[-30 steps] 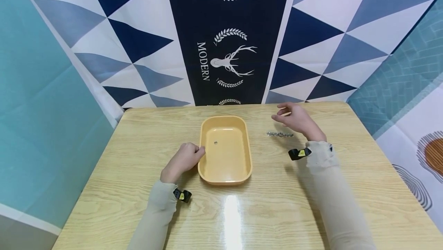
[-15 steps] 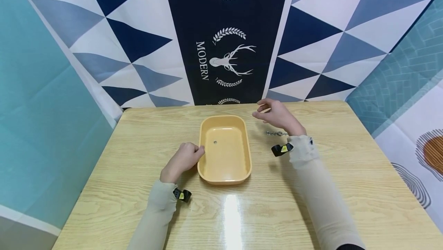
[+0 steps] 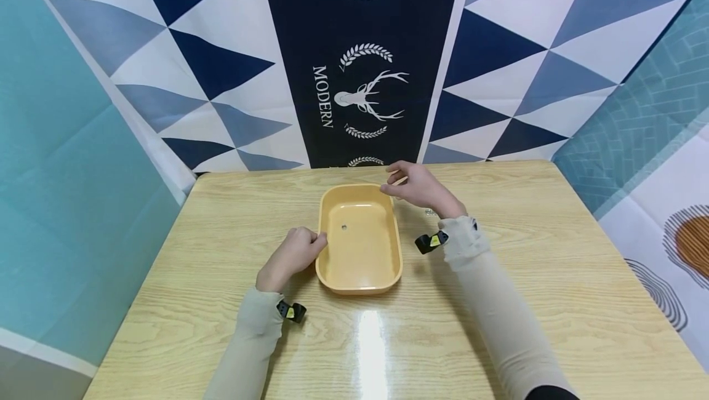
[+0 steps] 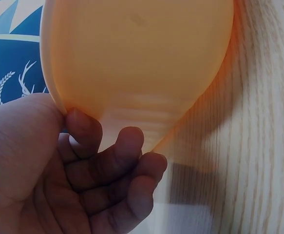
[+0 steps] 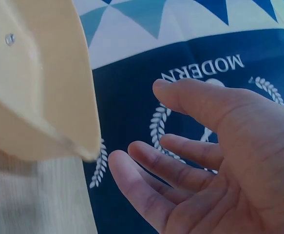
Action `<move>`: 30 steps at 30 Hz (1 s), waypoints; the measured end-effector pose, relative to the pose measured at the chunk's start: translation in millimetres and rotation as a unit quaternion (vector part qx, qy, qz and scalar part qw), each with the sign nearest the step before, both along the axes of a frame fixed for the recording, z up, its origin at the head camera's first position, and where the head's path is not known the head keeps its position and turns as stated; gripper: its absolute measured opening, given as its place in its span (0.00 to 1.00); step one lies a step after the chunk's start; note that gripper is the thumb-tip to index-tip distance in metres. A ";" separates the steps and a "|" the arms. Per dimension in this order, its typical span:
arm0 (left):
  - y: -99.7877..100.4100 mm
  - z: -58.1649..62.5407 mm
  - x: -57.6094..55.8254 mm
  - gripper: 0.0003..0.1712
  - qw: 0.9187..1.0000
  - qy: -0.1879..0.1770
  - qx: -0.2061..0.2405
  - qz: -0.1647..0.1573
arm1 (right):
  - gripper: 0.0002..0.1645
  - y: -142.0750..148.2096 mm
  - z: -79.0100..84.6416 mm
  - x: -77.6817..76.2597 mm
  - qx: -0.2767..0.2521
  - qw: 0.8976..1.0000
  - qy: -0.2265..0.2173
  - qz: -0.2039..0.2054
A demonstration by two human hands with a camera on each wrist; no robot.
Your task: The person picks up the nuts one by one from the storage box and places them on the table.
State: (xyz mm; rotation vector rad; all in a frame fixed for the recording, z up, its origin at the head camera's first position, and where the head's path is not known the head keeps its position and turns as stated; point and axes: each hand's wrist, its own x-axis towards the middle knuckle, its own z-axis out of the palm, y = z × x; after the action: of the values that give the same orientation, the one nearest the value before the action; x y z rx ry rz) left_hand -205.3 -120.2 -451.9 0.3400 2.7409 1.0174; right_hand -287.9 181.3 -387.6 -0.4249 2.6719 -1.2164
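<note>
A yellow plastic tray [image 3: 360, 258] with raised walls sits mid-table. My left hand [image 3: 290, 258] pinches its left rim between thumb and curled fingers; the left wrist view shows the fingers [image 4: 130, 141] against the tray wall. One small shiny piece [image 5: 10, 39] lies on the tray floor, too small to name. Over the tray's far right corner hovers my right hand [image 3: 418, 188], fingers loosely bent and thumb apart. The right wrist view shows nothing between them. Beneath that wrist, a bit of a row of small shiny silver pieces [image 3: 430, 212] shows; the hand hides the others.
The wood-grain table [image 3: 266, 203] extends around the tray on all sides. A patterned cloth [image 3: 365, 98] hangs behind its far edge, and teal panels [image 3: 72, 141] flank it. A light reflection glares on the tabletop in front of the tray.
My right hand has moved left, from above the row of shiny pieces to the tray's far right corner. The left hand keeps its hold on the rim; the tray stays put.
</note>
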 end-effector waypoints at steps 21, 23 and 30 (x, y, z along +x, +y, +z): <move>-1.4 -1.2 -1.8 0.32 1.000 0.001 -0.001 -0.004 | 0.34 -56.6 -20.4 -4.9 0.002 0.998 -0.008 0.065; -1.4 -1.3 -1.6 0.32 1.000 0.000 -0.002 -0.005 | 0.34 -59.8 -24.6 -5.7 0.000 0.998 -0.021 0.067; -0.2 -2.6 -1.3 0.33 1.000 0.002 -0.005 -0.008 | 0.34 -68.8 -37.2 -4.0 0.001 0.996 -0.044 0.078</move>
State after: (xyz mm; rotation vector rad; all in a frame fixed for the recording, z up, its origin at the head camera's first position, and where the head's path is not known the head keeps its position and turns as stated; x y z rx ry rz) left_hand -206.7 -120.4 -454.4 0.3611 2.7412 0.9997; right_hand -291.9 112.5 -424.8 -0.5546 2.5144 -1.1602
